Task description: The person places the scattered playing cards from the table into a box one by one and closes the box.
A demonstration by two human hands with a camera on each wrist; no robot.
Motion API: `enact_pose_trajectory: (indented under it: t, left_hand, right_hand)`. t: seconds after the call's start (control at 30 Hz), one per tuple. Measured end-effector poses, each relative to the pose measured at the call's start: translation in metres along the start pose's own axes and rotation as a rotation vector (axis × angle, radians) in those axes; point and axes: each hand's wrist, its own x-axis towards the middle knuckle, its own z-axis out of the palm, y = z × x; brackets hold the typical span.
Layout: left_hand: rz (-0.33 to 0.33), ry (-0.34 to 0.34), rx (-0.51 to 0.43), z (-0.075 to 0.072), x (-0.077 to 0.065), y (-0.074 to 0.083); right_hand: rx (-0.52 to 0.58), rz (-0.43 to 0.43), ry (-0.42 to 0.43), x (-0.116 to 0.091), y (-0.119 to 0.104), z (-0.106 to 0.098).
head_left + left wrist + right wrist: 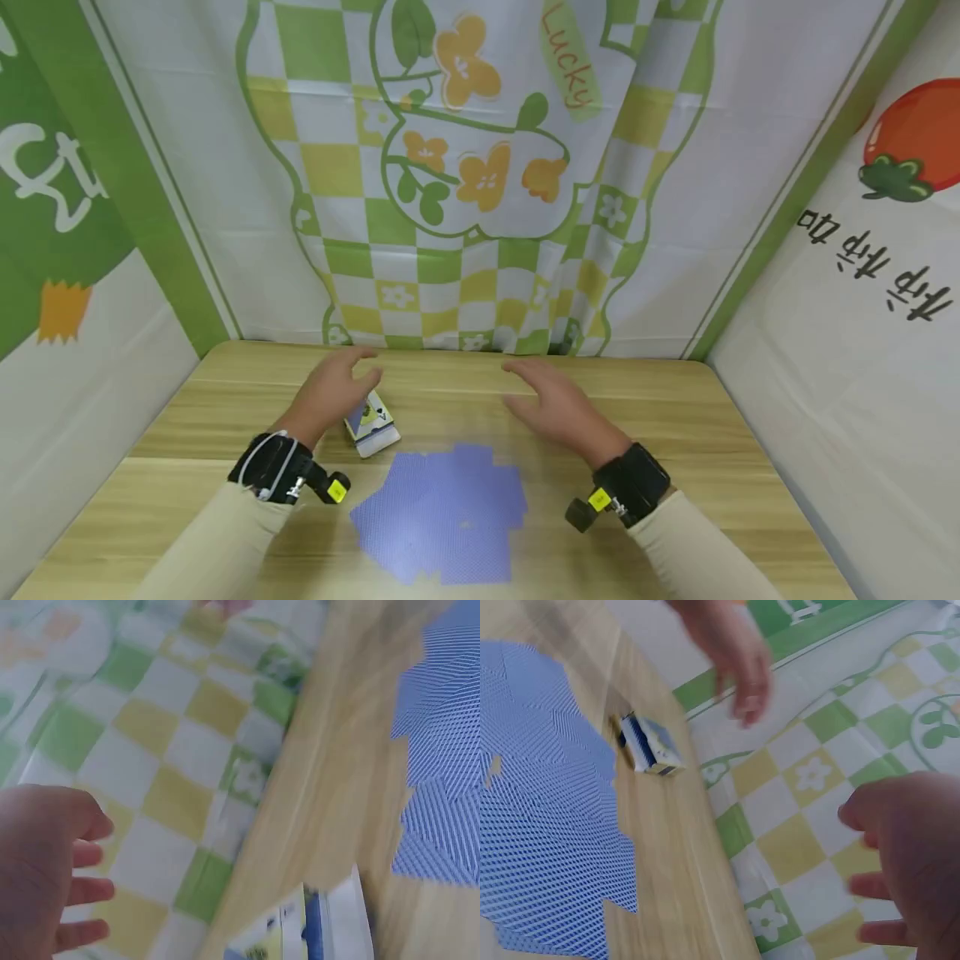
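Blue-backed playing cards [450, 517] lie spread face down in an overlapping patch on the wooden table. Behind them to the left is a card box [372, 425] with its flap open, an ace printed on its face. My left hand [333, 392] hovers above and beside the box, fingers loosely bent and holding nothing; it partly hides the box in the head view. Out to the right, my right hand [551, 404] is held over the table with fingers relaxed and nothing in it. The left wrist view shows the box [300, 930] below the left hand [45, 870].
A patterned cloth [480, 283] with checks and flowers hangs behind the table's back edge. Printed cloth walls stand left and right, the right one with a tomato picture [918, 137]. Both wrists wear black camera straps [633, 483].
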Motion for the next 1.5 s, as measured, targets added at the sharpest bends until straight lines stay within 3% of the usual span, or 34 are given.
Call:
enact_pose_trajectory:
  t: [0.07,0.17,0.3,0.47,0.57,0.7,0.87,0.97,1.17,1.23,1.37,1.5]
  left_hand:
    - [-0.07,-0.015,-0.062,-0.001,-0.005,-0.015]
    - [-0.106,-0.028,-0.114,0.006,-0.015,-0.036]
    - [-0.075,-0.027,-0.119,0.023,-0.028,-0.056]
    - [-0.029,-0.026,-0.097,0.04,-0.039,-0.073]
    - [-0.018,-0.022,-0.113,0.045,-0.044,-0.08]
    - [-0.006,-0.012,-0.112,0.048,-0.048,-0.082]
    - [-0.019,0.018,-0.135,0.05,-0.045,-0.079]
    - [-0.099,0.038,-0.251,0.051,-0.046,-0.077]
    - [-0.326,0.037,-0.646,0.045,-0.057,-0.063]
    - [-0.379,0.024,-0.728,0.043,-0.06,-0.06]
    - [-0.447,-0.02,-0.765,0.038,-0.065,-0.058]
    - [-0.475,-0.055,-0.72,0.034,-0.068,-0.055]
  right_hand:
    - [0.031,0.01,0.011,-0.01,0.002,-0.002]
    - [0.08,0.053,-0.004,-0.029,0.005,0.002]
    - [0.139,0.073,-0.038,-0.052,0.01,0.018]
    - [0.166,-0.041,-0.052,-0.075,0.014,0.046]
    - [0.151,-0.099,-0.02,-0.087,0.012,0.061]
    - [0.182,-0.052,0.037,-0.099,0.003,0.075]
    - [0.233,-0.035,0.11,-0.096,-0.008,0.08]
    - [0.217,-0.079,0.128,-0.09,-0.013,0.082]
    - [0.2,-0.123,0.132,-0.084,-0.017,0.085]
    - [0.2,-0.125,0.136,-0.083,-0.017,0.085]
    - [0.2,-0.119,0.134,-0.083,-0.016,0.086]
    - [0.206,-0.108,0.126,-0.083,-0.015,0.087]
